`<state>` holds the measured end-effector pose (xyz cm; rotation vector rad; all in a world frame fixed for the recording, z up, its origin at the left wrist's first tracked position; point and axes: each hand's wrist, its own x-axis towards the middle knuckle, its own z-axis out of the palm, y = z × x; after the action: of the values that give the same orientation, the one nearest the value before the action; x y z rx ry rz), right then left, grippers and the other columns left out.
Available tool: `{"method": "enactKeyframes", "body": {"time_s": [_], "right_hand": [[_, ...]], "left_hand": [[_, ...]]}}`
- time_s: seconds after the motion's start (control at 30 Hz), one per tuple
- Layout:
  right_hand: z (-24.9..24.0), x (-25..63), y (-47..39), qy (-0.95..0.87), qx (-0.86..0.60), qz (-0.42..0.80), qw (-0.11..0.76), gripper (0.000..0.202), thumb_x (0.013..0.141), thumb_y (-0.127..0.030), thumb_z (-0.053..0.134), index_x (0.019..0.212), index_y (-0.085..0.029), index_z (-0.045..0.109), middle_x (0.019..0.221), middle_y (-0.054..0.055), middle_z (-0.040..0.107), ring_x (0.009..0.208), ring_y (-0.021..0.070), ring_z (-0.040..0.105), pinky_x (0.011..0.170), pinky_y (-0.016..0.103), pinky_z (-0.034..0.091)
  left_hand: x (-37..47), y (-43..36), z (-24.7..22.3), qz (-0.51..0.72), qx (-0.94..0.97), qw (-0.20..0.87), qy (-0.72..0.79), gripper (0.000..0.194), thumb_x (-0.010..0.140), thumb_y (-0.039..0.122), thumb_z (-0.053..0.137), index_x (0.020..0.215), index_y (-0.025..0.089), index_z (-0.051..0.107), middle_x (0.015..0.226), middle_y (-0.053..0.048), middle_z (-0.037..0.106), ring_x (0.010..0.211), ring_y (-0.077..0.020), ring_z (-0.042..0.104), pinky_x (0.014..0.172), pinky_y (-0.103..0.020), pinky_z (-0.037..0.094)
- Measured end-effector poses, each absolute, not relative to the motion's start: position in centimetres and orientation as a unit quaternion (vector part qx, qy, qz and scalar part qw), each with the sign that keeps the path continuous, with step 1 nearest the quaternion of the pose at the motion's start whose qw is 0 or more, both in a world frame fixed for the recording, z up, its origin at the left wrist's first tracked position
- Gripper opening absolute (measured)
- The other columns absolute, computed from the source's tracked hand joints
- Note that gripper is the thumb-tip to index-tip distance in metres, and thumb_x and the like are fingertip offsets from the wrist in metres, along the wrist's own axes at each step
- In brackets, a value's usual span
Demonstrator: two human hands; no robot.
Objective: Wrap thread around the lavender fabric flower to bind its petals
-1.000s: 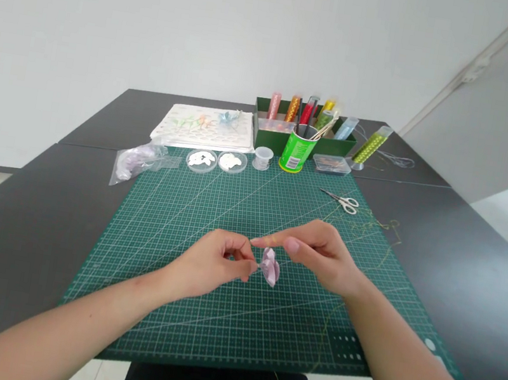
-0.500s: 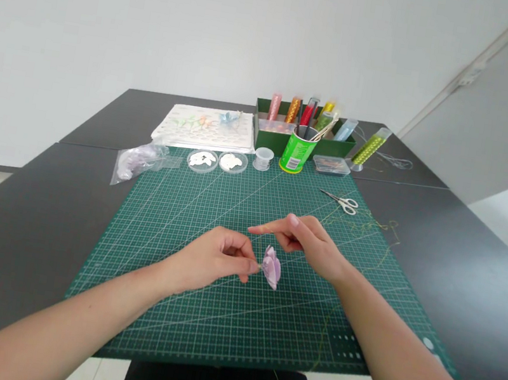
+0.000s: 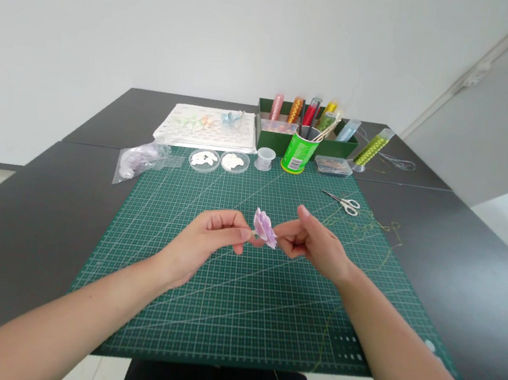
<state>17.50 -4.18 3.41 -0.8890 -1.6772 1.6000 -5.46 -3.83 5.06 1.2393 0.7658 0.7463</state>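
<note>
A small pale purple flower [image 3: 265, 228] is held above the green cutting mat [image 3: 234, 315]. My left hand [image 3: 212, 238] pinches its short stem between thumb and fingertips, at the flower's left side. Just right of the flower is my right hand [image 3: 316, 241], its thumb raised and its index finger stretched out toward and partly behind the petals; the other fingers are curled. Whether that finger touches the flower is hard to tell. Nothing shows in the grip of my right hand.
Scissors [image 3: 343, 202] and loose thread [image 3: 388, 237] lie at the mat's right. Behind stand a green can [image 3: 299, 152], a box [image 3: 274, 140] of thread spools and a clear spool [image 3: 264, 159]. Two dishes [image 3: 204, 159] [image 3: 234, 162], a plastic bag [image 3: 140, 160] and white sheets [image 3: 208, 128] are farther left.
My left hand has moved the flower up and slightly left, and the flower is turned differently. My right index finger has come down beside and behind the petals.
</note>
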Motion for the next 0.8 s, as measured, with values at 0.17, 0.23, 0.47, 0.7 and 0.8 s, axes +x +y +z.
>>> {"method": "enactKeyframes", "body": {"time_s": [0.17, 0.23, 0.47, 0.7, 0.8], "right_hand": [[3.3, 17.0, -4.5, -0.613, -0.301, 0.650, 0.335, 0.091, 0.103, -0.069, 0.013, 0.101, -0.006, 0.080, 0.051, -0.007, 0.027, 0.046, 0.0112, 0.020, 0.050, 0.029, 0.019], [3.4, 16.8, -4.7, -0.607, -0.288, 0.654, 0.349, 0.090, 0.104, -0.069, 0.014, 0.104, -0.007, 0.080, 0.050, -0.007, 0.027, 0.045, 0.0112, 0.021, 0.049, 0.029, 0.018], [3.8, 16.5, -5.1, -0.608, -0.278, 0.647, 0.366, 0.086, 0.103, -0.070, 0.020, 0.107, -0.010, 0.080, 0.050, -0.007, 0.026, 0.045, 0.0116, 0.019, 0.049, 0.029, 0.016], [4.0, 16.7, -4.5, -0.537, -0.327, 0.684, 0.368, 0.078, 0.100, -0.072, 0.030, 0.104, -0.011, 0.079, 0.048, -0.008, 0.025, 0.044, 0.0107, 0.016, 0.048, 0.028, 0.015], [3.8, 17.3, -3.7, -0.420, -0.376, 0.717, 0.410, 0.059, 0.101, -0.061, 0.038, 0.100, -0.015, 0.075, 0.048, -0.010, 0.016, 0.045, 0.0111, 0.008, 0.045, 0.027, 0.013]], "left_hand": [[-5.3, -3.3, 4.4, 0.378, 0.586, 0.610, 0.376, 0.026, 0.085, 0.036, 0.069, 0.067, 0.020, 0.060, 0.062, 0.003, 0.060, 0.065, -0.0137, 0.054, 0.069, -0.028, 0.043], [-5.3, -3.3, 4.2, 0.389, 0.632, 0.547, 0.388, 0.023, 0.087, 0.036, 0.068, 0.072, 0.020, 0.063, 0.064, 0.002, 0.063, 0.065, -0.0138, 0.056, 0.066, -0.027, 0.043], [-5.3, -3.8, 4.2, 0.402, 0.702, 0.424, 0.408, 0.013, 0.090, 0.029, 0.064, 0.082, 0.021, 0.071, 0.068, 0.003, 0.069, 0.068, -0.0131, 0.063, 0.071, -0.027, 0.046], [-5.3, -3.5, 4.1, 0.441, 0.645, 0.468, 0.412, 0.014, 0.087, 0.031, 0.069, 0.079, 0.020, 0.072, 0.060, 0.003, 0.067, 0.060, -0.0124, 0.060, 0.065, -0.026, 0.046], [-5.5, -3.3, 4.0, 0.469, 0.620, 0.469, 0.419, 0.014, 0.086, 0.031, 0.070, 0.079, 0.019, 0.072, 0.063, 0.003, 0.068, 0.060, -0.0117, 0.057, 0.063, -0.025, 0.044]]}}
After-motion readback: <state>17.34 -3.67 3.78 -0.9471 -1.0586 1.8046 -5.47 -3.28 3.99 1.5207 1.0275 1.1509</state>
